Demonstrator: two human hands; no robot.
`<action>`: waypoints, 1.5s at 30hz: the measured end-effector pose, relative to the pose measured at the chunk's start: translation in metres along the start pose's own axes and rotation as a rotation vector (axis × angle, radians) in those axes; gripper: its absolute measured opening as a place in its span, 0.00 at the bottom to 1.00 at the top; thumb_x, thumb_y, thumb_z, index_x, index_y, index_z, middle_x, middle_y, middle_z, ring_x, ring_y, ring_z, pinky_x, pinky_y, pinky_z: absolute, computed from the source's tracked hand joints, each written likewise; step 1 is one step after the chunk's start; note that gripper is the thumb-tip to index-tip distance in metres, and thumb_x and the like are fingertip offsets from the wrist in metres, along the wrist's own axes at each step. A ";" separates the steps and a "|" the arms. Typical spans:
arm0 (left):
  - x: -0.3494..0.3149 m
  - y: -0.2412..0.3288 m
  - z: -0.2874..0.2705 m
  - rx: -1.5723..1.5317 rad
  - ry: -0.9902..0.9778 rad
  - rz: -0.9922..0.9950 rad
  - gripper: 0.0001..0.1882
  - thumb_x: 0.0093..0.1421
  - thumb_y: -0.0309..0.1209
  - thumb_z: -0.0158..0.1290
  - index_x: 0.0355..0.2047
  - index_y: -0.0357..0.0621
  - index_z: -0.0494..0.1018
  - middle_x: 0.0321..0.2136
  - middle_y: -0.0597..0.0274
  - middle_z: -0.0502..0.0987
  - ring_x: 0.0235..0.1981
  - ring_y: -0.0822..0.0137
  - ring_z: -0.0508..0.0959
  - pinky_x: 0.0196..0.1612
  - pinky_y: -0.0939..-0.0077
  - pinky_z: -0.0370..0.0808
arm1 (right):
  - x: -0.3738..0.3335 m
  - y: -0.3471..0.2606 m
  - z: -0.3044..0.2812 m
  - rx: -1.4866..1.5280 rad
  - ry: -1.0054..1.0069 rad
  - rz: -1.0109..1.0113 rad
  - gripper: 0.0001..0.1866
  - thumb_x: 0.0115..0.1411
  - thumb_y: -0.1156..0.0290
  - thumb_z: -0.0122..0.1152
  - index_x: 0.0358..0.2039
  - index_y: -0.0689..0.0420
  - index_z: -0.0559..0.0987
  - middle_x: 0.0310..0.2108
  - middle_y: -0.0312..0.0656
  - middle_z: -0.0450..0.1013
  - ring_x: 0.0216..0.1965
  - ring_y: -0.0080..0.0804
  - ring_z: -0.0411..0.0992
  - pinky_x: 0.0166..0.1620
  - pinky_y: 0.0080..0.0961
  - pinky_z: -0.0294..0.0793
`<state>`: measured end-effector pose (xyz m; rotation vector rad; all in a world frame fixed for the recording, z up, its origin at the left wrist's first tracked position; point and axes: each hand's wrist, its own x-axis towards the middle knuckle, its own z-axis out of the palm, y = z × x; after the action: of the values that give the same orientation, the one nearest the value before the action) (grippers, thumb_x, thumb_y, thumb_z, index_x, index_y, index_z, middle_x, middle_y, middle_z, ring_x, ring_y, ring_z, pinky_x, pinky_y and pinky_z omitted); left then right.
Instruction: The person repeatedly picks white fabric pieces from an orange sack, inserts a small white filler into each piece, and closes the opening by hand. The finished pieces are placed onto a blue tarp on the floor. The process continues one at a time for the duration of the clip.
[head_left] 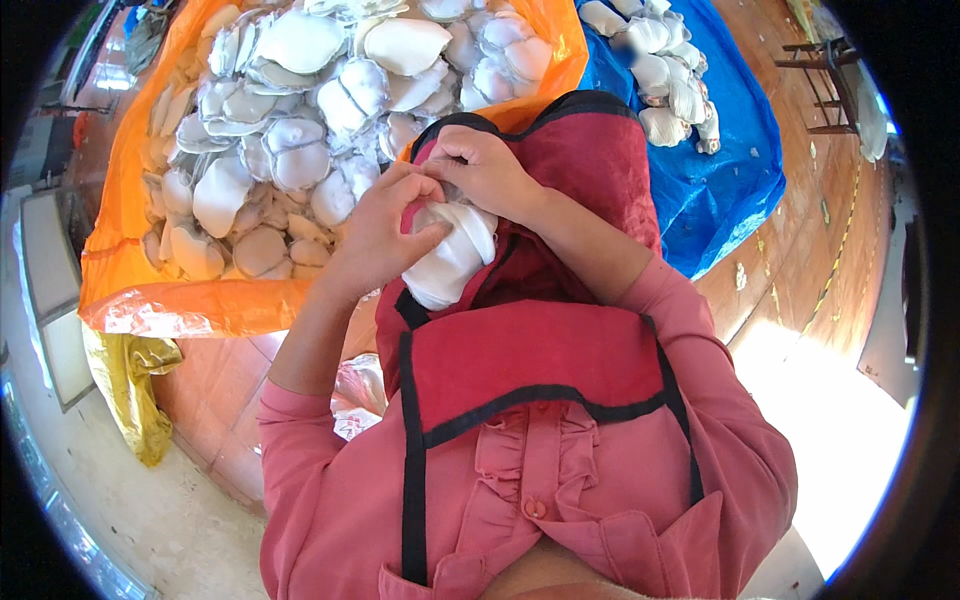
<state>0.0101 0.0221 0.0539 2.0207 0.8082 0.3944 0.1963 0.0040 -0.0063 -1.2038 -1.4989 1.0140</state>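
Both hands pinched shut on white moulded foam cup over dark red black-trimmed fabric piece at lap; left hand should steady, right hand seat edges evenly.

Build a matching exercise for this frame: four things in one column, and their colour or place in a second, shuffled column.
Things:
1. white pad pile
2. second, smaller pad heap
3. yellow bag
4. white pad in both hands

Places:
A. on the blue sheet, upper right
B. hanging below the orange sheet, lower left
C. over the red garment with black trim, between left hand and right hand
D. on the orange sheet, upper left

Pairs: 1-D, 2-A, 3-B, 4-C
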 end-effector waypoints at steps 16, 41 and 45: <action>-0.001 -0.014 0.040 0.332 0.070 0.056 0.17 0.44 0.30 0.64 0.33 0.41 0.70 0.36 0.54 0.71 0.38 0.50 0.74 0.41 0.60 0.73 | 0.002 0.045 0.019 -0.217 -0.050 0.226 0.12 0.56 0.66 0.62 0.25 0.63 0.79 0.26 0.51 0.73 0.30 0.46 0.72 0.36 0.37 0.70; -0.014 -0.021 0.046 0.315 0.153 0.043 0.16 0.51 0.30 0.61 0.39 0.40 0.72 0.44 0.51 0.71 0.44 0.49 0.73 0.48 0.63 0.72 | 0.002 0.046 -0.001 0.125 -0.328 0.357 0.16 0.60 0.58 0.59 0.39 0.59 0.80 0.36 0.44 0.78 0.41 0.34 0.75 0.47 0.31 0.73; -0.029 -0.055 0.053 -0.124 0.282 -0.033 0.15 0.53 0.22 0.59 0.41 0.39 0.71 0.43 0.54 0.71 0.45 0.57 0.74 0.47 0.72 0.73 | -0.009 0.042 -0.021 0.106 -0.492 0.093 0.25 0.59 0.58 0.61 0.53 0.58 0.74 0.52 0.47 0.72 0.55 0.37 0.69 0.60 0.31 0.65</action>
<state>-0.0039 -0.0092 -0.0203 1.8578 0.9623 0.7043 0.2265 0.0040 -0.0434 -0.9973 -1.7432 1.5127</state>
